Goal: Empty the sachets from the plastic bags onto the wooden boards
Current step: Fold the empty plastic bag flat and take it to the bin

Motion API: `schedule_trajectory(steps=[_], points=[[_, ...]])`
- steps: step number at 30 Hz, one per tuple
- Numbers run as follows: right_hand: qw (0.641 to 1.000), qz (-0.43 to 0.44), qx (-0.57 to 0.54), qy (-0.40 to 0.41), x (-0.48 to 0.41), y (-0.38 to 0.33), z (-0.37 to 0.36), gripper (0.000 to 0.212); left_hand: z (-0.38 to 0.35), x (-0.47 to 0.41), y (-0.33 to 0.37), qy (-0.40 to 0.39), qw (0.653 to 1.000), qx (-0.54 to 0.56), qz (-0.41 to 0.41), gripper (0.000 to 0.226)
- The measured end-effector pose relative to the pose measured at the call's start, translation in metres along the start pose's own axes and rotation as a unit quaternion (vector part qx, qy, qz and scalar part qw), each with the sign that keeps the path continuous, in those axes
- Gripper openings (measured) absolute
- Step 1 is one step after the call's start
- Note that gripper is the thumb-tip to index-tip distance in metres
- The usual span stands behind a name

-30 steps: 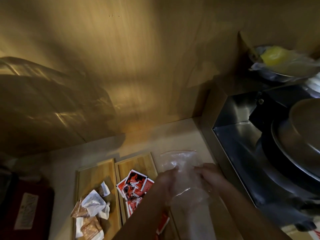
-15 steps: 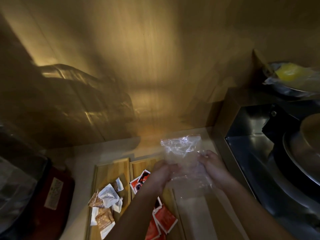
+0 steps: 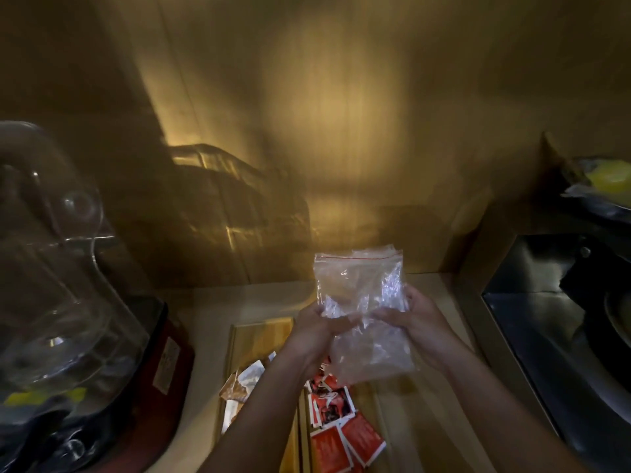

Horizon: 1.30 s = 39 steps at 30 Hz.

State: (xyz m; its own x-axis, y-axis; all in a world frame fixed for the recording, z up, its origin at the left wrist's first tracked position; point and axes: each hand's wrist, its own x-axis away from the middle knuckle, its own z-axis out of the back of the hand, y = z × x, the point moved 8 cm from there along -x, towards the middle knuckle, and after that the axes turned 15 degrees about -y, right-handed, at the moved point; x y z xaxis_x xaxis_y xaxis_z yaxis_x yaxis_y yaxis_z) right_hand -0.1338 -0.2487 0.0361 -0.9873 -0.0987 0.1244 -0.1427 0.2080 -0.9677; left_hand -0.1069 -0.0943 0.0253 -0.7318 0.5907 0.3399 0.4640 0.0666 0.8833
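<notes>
Both hands hold up clear plastic zip bags [image 3: 358, 285] above the counter; the bags look empty, and a second clear bag [image 3: 372, 356] hangs lower between my wrists. My left hand [image 3: 314, 329] grips the left side and my right hand [image 3: 413, 315] grips the right side. Below, the left wooden board [image 3: 263, 339] carries white and brown sachets [image 3: 242, 384]. Red sachets [image 3: 341, 428] lie on the right wooden board [image 3: 367, 397], partly hidden by my left forearm.
A clear-lidded appliance on a red base [image 3: 68, 319] fills the left. At the right is a steel sink [image 3: 546, 319] with dark pans, and a bowl with something yellow [image 3: 607, 182] sits above it. A wooden wall stands behind the counter.
My hands have lifted the bags up and away from the boards. The camera has swung left, bringing the clear-lidded appliance into view.
</notes>
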Motion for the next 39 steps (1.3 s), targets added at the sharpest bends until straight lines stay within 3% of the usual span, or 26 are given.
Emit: schedule_trajectory(steps=[5, 8, 9, 12, 14, 19, 22, 26, 33, 39], points=[[0.999, 0.023, 0.003, 0.041, -0.013, -0.003, -0.013, 0.010, 0.027, 0.022, 0.022, 0.071, 0.996, -0.003, -0.046, 0.028], [0.999, 0.027, 0.000, 0.045, -0.017, -0.002, -0.025, 0.006, 0.036, 0.030, 0.032, 0.053, 0.996, -0.015, -0.068, 0.020], [0.999, 0.026, -0.013, 0.025, -0.018, -0.002, -0.032, 0.008, 0.037, 0.031, 0.035, 0.033, 0.997, -0.021, -0.069, 0.017], [0.998, 0.006, -0.030, -0.052, -0.019, -0.002, -0.050, 0.040, 0.040, 0.034, 0.036, 0.001, 0.998, -0.026, -0.060, 0.019], [0.997, -0.003, -0.034, -0.069, -0.019, -0.004, -0.056, 0.047, 0.045, 0.037, 0.040, -0.004, 0.997, -0.039, -0.064, 0.022], [0.999, 0.004, -0.022, -0.049, -0.019, -0.010, -0.057, 0.033, 0.050, 0.043, 0.051, -0.008, 0.996, -0.064, -0.068, 0.026], [0.998, 0.010, -0.020, -0.055, -0.020, -0.013, -0.061, 0.026, 0.046, 0.046, 0.051, -0.058, 0.994, -0.086, -0.044, 0.034], [0.996, -0.008, -0.067, -0.063, -0.021, -0.010, -0.065, 0.029, 0.052, 0.051, 0.056, -0.057, 0.990, -0.112, -0.065, 0.015], [0.979, -0.013, -0.147, -0.143, -0.017, -0.012, -0.077, 0.037, 0.068, 0.051, 0.065, -0.094, 0.986, -0.059, -0.127, 0.025], [0.952, -0.016, -0.249, -0.177, -0.014, -0.003, -0.082, 0.035, 0.069, 0.053, 0.054, -0.178, 0.978, 0.020, -0.105, 0.033]])
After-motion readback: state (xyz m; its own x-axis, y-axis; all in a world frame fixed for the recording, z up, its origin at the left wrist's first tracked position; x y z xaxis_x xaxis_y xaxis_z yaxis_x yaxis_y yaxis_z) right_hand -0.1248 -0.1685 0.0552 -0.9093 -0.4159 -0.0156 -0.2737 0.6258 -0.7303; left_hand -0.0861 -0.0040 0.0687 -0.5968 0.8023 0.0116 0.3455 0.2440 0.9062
